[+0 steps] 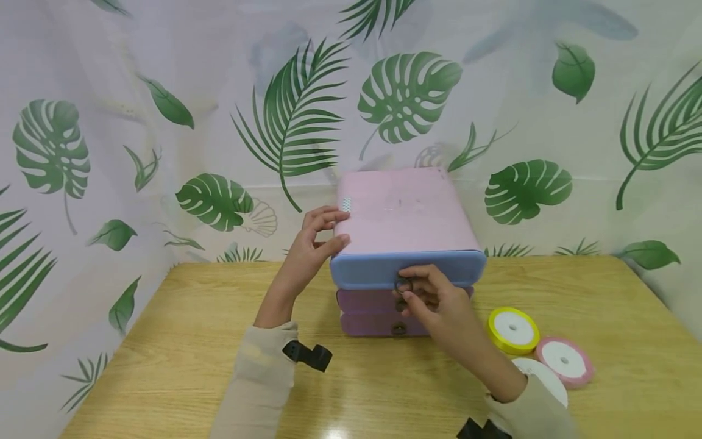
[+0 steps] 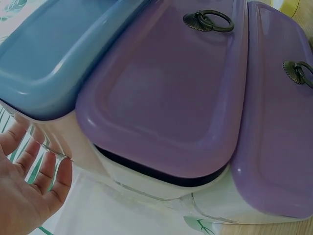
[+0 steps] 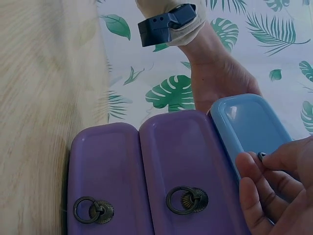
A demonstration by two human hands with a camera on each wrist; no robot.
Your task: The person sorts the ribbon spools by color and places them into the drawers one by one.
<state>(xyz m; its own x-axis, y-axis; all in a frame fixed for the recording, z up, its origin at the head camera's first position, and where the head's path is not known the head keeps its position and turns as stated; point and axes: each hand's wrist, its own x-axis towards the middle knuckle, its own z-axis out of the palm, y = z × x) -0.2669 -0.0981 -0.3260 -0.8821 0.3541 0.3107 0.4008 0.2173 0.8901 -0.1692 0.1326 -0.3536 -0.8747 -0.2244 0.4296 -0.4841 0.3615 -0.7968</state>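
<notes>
A small chest of drawers (image 1: 406, 210) with a pink top stands on the table. Its upper drawer (image 1: 362, 271) has a blue front; the two purple drawers (image 2: 161, 93) lie below it. At the blue front, my right hand (image 1: 439, 305) pinches a dark metal ring pull (image 3: 261, 155) between thumb and forefinger. My left hand (image 1: 304, 256) rests against the chest's left side, thumb and fingertips at the edge of the pink top. In the left wrist view its fingers (image 2: 44, 171) lie loosely along the side wall. Similar ring pulls hang on both purple fronts, such as the lowest ring (image 3: 87, 209).
On the table (image 1: 208, 341), right of the chest, lie a yellow-rimmed ribbon spool (image 1: 514, 329), a pink-rimmed spool (image 1: 565, 361) and a white spool (image 1: 543, 378) partly behind my right forearm. A leaf-printed cloth (image 1: 219, 122) hangs behind.
</notes>
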